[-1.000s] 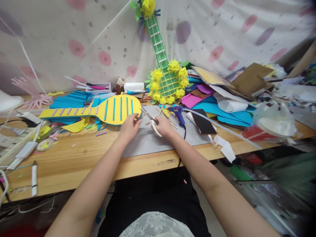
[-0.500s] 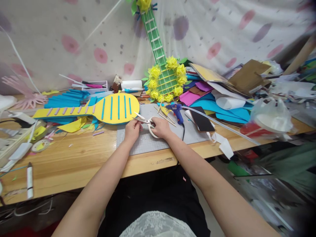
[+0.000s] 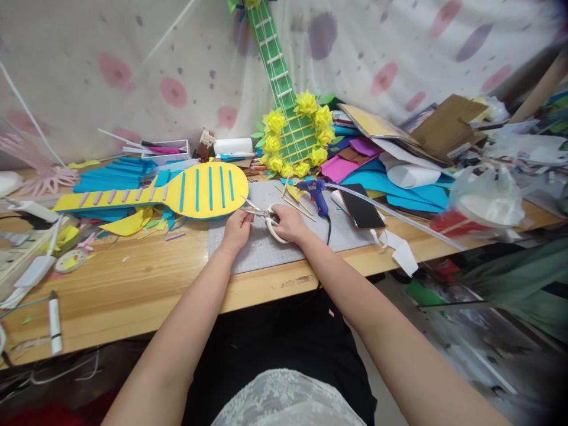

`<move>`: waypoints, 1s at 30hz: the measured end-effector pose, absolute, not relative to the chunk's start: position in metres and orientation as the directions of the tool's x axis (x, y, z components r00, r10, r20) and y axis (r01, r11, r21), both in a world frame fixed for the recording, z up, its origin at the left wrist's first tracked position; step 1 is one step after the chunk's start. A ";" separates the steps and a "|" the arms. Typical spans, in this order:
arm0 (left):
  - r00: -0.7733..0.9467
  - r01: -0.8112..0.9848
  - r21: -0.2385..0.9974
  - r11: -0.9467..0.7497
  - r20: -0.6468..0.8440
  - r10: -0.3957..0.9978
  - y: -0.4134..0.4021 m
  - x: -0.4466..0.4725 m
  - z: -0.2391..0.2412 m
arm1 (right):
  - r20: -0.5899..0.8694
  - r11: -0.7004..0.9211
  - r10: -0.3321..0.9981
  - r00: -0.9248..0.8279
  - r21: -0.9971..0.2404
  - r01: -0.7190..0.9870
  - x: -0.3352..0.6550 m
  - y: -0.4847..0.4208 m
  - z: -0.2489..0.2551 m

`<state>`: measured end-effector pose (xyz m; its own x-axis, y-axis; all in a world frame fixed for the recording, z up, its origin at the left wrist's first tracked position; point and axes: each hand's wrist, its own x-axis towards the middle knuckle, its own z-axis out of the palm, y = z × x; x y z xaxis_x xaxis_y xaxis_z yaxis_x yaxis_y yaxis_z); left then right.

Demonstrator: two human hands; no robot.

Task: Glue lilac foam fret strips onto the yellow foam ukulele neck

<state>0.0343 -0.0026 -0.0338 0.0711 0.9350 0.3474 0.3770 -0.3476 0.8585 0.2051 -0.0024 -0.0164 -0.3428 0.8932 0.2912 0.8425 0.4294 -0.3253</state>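
Observation:
White-handled scissors [image 3: 267, 214] are in my right hand [image 3: 289, 223], their blades parted and pointing left. My left hand [image 3: 238, 229] is closed in a pinch right at the blades; whatever is between its fingertips is too small to make out. Both hands are over the grey cutting mat [image 3: 261, 255]. Just beyond my left hand lies a yellow paper guitar [image 3: 204, 192] with blue strips on its body and pale purple strips along its neck. A blue glue gun [image 3: 316, 195] rests to the right of my right hand, near some thin wooden sticks [image 3: 298, 205].
A green guitar with yellow flowers [image 3: 295, 139] leans against the curtain behind. On the right are a phone [image 3: 361, 207], blue paper sheets [image 3: 412, 198] and a plastic bag over a red tub [image 3: 477, 207]. A white marker [image 3: 54, 325] lies at the left front edge.
The view has shifted slightly. The scissors stay parted at my left fingertips, and both hands keep nearly the same place over the mat.

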 end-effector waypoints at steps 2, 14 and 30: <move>0.082 0.358 0.867 -0.346 0.340 0.937 -0.001 0.034 -0.034 | 0.295 0.434 0.891 -0.345 -0.330 0.838 0.206 -0.002 -0.016; 0.076 0.346 0.878 -0.331 0.325 0.943 0.004 0.031 -0.037 | 0.216 0.333 0.937 -0.275 -0.310 0.890 0.198 -0.002 -0.015; -0.020 0.447 0.849 -0.281 0.324 0.946 -0.001 0.032 -0.031 | 0.279 0.372 0.915 -0.292 -0.301 0.878 0.194 0.004 -0.018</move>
